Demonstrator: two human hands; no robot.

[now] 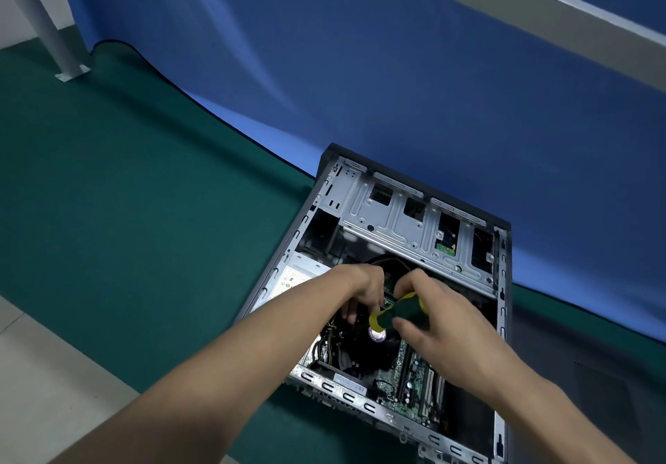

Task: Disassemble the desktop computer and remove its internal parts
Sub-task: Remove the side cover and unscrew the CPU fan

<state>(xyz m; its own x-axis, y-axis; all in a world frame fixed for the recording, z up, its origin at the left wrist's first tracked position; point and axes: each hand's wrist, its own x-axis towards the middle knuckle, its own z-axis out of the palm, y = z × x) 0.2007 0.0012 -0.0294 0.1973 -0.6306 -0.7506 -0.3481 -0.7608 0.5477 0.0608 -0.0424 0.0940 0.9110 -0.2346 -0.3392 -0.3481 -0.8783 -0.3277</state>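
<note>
An open desktop computer case (502, 283) lies on its side on a green mat, its inside facing up. My right hand (436, 316) grips a green and yellow screwdriver (396, 314) over the black CPU cooler fan (364, 348). The tool's tip is hidden. My left hand (360, 290) reaches into the case just left of the screwdriver, fingers curled down by the fan; whether it holds anything is hidden. The green motherboard (407, 388) with its slots shows below my right hand. The silver power supply (295, 278) sits at the case's left side.
A silver drive cage (407, 222) fills the far end of the case. A green mat (144, 229) covers the floor to the left, a blue cloth (360, 67) hangs behind. A grey metal leg (54, 38) stands far left. A dark panel (605, 409) lies to the right.
</note>
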